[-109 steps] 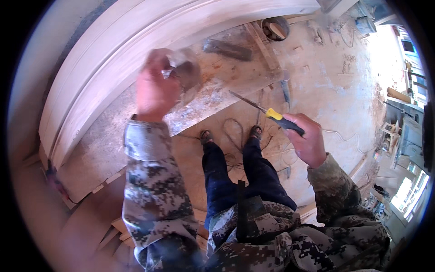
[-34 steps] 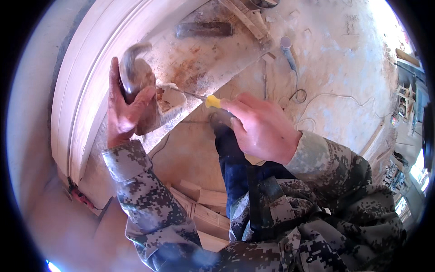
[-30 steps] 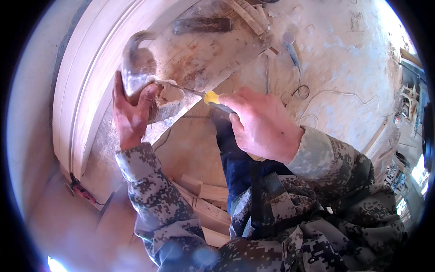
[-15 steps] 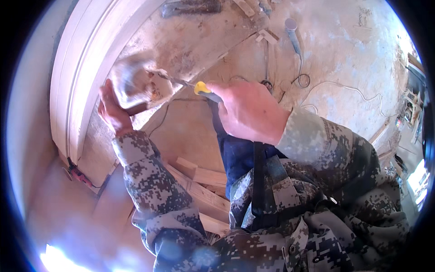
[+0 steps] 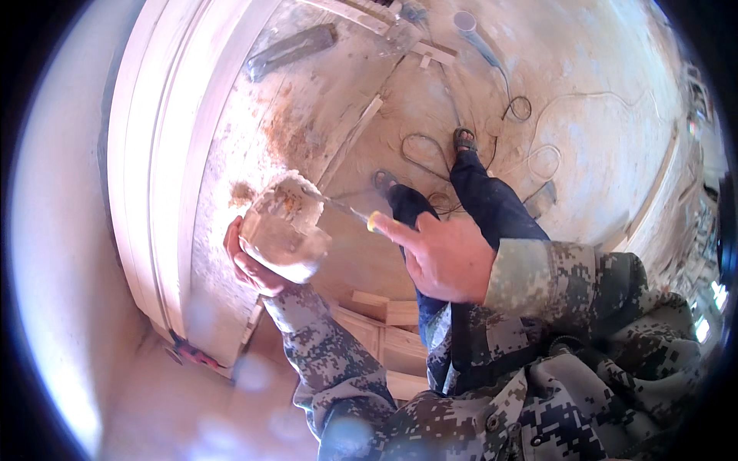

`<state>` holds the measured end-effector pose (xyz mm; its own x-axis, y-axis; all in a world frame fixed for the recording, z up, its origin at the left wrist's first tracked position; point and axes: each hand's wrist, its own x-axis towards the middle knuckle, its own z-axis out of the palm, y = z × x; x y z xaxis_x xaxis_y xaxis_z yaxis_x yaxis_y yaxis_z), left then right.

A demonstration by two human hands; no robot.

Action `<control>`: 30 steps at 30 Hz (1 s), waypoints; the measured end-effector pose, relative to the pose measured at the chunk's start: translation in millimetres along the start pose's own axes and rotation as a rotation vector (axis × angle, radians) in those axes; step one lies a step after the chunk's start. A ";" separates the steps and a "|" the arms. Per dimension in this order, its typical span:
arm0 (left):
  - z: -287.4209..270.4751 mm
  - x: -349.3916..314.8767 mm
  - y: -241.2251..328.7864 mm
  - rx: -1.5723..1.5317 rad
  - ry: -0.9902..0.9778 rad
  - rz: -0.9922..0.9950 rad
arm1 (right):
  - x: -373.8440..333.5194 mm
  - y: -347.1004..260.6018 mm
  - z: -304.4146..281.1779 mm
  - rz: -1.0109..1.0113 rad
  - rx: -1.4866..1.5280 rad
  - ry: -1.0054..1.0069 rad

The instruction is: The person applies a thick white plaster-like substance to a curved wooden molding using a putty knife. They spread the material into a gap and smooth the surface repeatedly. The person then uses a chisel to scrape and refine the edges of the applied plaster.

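Observation:
My left hand [image 5: 252, 265] is closed around the side of a pale container [image 5: 283, 240] with a ragged, cut-looking rim. Brownish, crumbly matter shows inside its open top. In my right hand [image 5: 457, 257] is a slim metal tool [image 5: 350, 210] with a yellow-and-dark handle, my index finger stretched along it. The tool's shaft points left toward the container's rim; whether its tip touches the container I cannot tell. Both things are held in front of me, above the floor.
Long pale wooden mouldings [image 5: 157, 154] stand along the left wall, a red tool [image 5: 196, 356] by their near end. A dark block [image 5: 292, 51] and a wood strip [image 5: 351, 146] lie ahead. Wood pieces [image 5: 380, 330] lie near my legs. A corded grey tool [image 5: 478, 38] lies farther right.
The container, blurred before, now shows sharply and sits farther right and nearer me. Both hands have shifted right and nearer. The view has moved, and my feet now show.

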<state>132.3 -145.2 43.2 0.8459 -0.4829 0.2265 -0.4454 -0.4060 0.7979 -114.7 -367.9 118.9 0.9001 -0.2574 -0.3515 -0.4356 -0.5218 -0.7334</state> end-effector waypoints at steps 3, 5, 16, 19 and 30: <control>1.5 1.9 -1.0 0.282 -0.112 0.556 | -17.2 -8.8 7.8 0.077 0.023 -0.013; 27.7 -4.5 39.8 0.145 -0.055 0.377 | -25.7 -8.9 6.5 0.145 0.092 -0.074; 66.7 72.1 69.2 -0.012 -0.111 0.250 | 1.5 15.6 60.0 -0.017 0.140 0.214; 58.5 122.1 65.8 0.128 -0.132 0.314 | 42.9 -0.9 55.0 -0.027 0.244 0.273; 65.6 238.8 43.5 -0.080 -0.459 -0.390 | 53.5 23.1 -3.2 -0.073 -0.158 0.426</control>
<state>295.6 -329.1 95.3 0.7215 -0.6026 -0.3411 -0.0895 -0.5696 0.8170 -76.7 -396.3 85.0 0.8607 -0.5091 -0.0075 -0.3962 -0.6604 -0.6379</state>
